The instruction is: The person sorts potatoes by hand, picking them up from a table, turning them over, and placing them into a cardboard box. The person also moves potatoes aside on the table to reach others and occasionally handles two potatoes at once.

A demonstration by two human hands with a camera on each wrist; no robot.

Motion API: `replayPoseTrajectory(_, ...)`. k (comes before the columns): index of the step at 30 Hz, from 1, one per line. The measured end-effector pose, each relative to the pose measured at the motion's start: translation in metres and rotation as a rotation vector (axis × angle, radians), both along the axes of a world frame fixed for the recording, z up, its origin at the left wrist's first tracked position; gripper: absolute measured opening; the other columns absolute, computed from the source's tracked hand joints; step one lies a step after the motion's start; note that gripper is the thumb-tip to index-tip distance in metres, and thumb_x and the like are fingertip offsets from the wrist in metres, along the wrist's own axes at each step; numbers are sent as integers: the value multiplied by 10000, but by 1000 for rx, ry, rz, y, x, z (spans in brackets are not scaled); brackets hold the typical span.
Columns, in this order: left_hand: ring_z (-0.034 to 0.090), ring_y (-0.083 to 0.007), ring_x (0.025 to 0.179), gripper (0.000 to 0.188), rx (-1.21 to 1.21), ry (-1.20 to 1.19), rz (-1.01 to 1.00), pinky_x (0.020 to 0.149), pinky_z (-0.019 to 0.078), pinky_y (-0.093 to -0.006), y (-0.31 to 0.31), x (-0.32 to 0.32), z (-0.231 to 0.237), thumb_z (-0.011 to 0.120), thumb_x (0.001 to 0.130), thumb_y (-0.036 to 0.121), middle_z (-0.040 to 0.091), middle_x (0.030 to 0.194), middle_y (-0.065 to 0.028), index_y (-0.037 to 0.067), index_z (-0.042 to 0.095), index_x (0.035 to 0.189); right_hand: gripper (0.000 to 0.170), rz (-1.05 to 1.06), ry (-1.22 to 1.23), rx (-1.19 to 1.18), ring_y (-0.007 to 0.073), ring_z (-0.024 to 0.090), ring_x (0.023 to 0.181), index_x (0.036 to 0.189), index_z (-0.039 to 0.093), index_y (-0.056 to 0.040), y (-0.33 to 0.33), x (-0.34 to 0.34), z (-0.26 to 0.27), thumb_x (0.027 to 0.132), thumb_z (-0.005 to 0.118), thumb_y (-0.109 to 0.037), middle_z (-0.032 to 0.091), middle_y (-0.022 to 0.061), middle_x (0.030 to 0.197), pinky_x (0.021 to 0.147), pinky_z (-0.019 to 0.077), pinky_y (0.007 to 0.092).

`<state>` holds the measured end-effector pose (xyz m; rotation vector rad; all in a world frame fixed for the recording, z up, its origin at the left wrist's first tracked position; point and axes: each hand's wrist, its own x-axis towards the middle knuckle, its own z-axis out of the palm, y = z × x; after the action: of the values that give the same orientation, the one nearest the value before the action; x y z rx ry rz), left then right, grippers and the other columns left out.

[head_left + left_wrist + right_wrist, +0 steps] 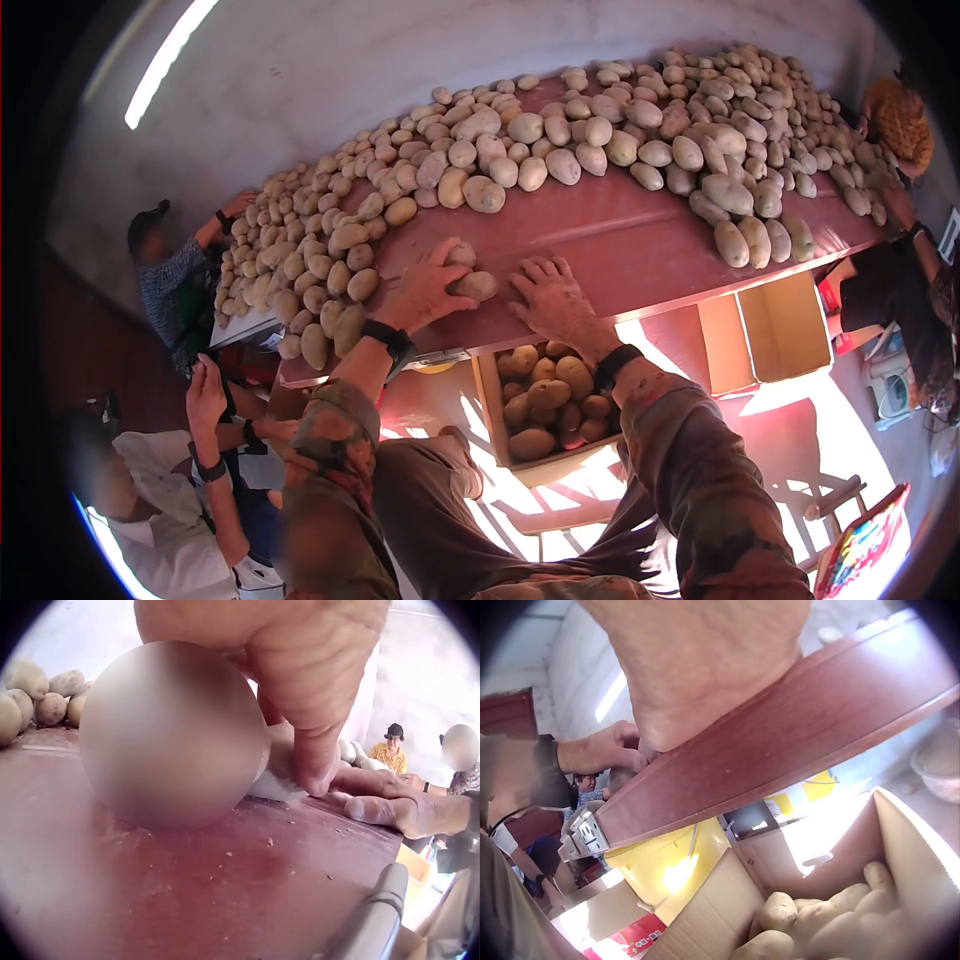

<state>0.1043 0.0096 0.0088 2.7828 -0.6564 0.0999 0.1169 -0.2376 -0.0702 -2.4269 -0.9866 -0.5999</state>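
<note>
At the near edge of the red table, my left hand holds two potatoes low on the surface, its fingers bent around them. Up close in the left wrist view, a pale potato shows under the left hand's fingers, while a large blurred round patch covers much of the rest. Just to the right, my right hand lies palm down with fingers spread on the tabletop, holding nothing. A long heap of potatoes spreads behind both hands and down the left side.
Below the table edge, between my legs, stands a cardboard box of potatoes. Another open cardboard box is to the right. A yellow bucket stands under the table. Other people sit at the left and right; one wears a yellow top.
</note>
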Motion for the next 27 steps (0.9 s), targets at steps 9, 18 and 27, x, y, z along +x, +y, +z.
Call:
replayPoseTrajectory(9, 376, -369, 1329, 526, 150, -128, -45, 1125, 277, -461, -15, -10, 9, 818, 688, 266, 444, 1390, -147, 59, 654, 1143, 419, 26, 20, -16, 289, 473, 1210, 1143, 602, -65, -3, -1, 8, 843, 645, -354, 552, 134, 1223, 1065, 312, 471)
replayPoseTrajectory(18, 656, -169, 972, 452, -1061, 516, 185, 858, 499, -295, -84, -85, 23, 681, 898, 300, 656, 1124, -66, 23, 571, 1238, 345, 37, -30, 17, 290, 497, 1180, 1053, 631, -62, -2, 3, 3, 833, 650, -326, 576, 127, 1160, 1037, 334, 465)
replayPoseTrajectory(27, 673, -288, 968, 560, -1120, 1323, 676, 717, 530, -372, -100, -162, -69, 549, 956, 492, 643, 1029, -138, 4, 518, 1230, 357, 25, -49, 47, 281, 491, 1199, 1099, 624, -87, 1, 2, -1, 869, 620, -360, 562, 116, 1194, 1055, 326, 476)
